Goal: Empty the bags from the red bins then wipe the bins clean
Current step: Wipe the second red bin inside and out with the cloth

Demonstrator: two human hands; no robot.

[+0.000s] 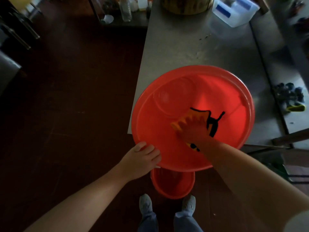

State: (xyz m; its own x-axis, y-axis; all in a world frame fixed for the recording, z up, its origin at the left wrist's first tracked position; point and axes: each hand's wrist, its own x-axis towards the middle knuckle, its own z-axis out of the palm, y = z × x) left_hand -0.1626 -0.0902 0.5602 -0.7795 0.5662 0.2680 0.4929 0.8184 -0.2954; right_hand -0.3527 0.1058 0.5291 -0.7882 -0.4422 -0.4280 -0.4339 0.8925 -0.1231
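A large round red bin [150, 118] sits at the near end of a steel table, its rim jutting over the table's edge. My left hand [142, 158] grips the bin's near-left rim, thumb outside and fingers over the lip. Inside the bin, my right hand [192, 129] presses flat with spread fingers on an orange cloth with black trim [212, 121] against the bottom. A smaller red bin [172, 185] stands on the floor below, just in front of my feet. No bags show in either bin.
The steel table [184, 47] runs away from me, with a wooden tub [185, 5] and a clear plastic box with blue parts [234, 10] at its far end. A second steel surface on the right holds dark gloves [289, 96]. Dark floor lies to the left.
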